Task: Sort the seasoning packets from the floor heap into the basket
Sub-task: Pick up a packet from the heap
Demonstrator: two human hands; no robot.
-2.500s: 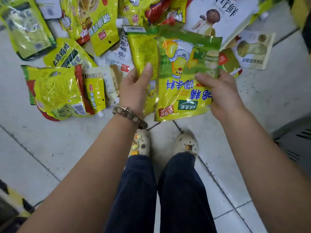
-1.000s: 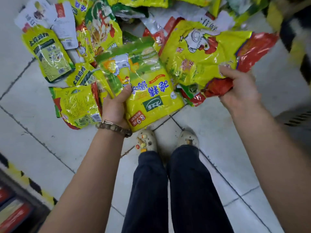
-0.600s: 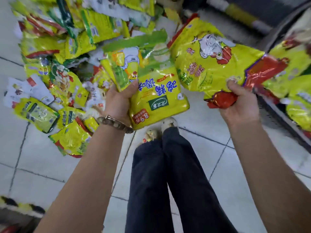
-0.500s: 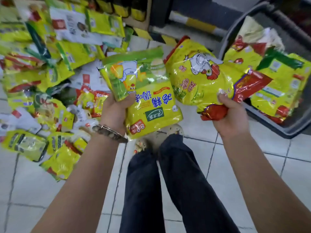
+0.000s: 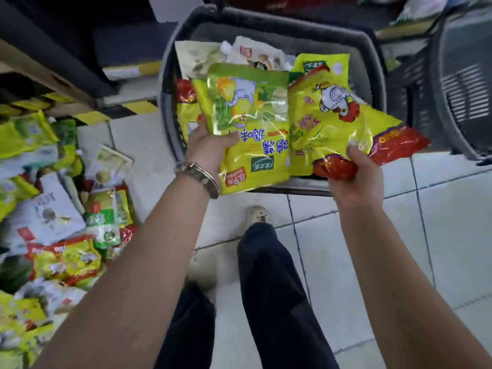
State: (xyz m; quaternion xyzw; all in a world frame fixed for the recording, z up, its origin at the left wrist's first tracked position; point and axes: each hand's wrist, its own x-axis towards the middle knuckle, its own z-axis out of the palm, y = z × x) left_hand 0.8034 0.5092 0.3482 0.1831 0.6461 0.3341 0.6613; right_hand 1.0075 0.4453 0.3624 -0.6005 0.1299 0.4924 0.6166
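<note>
My left hand (image 5: 210,150) grips a green and yellow seasoning packet (image 5: 253,129) with blue lettering, with another packet tucked behind it. My right hand (image 5: 356,179) pinches the red corner of a yellow and red packet (image 5: 335,123) with a white chicken drawn on it. Both packets hang over the near part of the dark grey basket (image 5: 372,49), which holds several yellow, white and red packets. The floor heap (image 5: 53,209) of packets lies at the left.
A second dark slatted basket (image 5: 463,83) stands at the right. Yellow and black hazard tape (image 5: 125,109) runs along a shelf base behind the heap. My legs and one light shoe (image 5: 259,214) are on the white tiled floor (image 5: 372,235).
My view has swung from the heap to the basket. Both hands have carried their packets rightward and now hold them over the basket, the grips unchanged.
</note>
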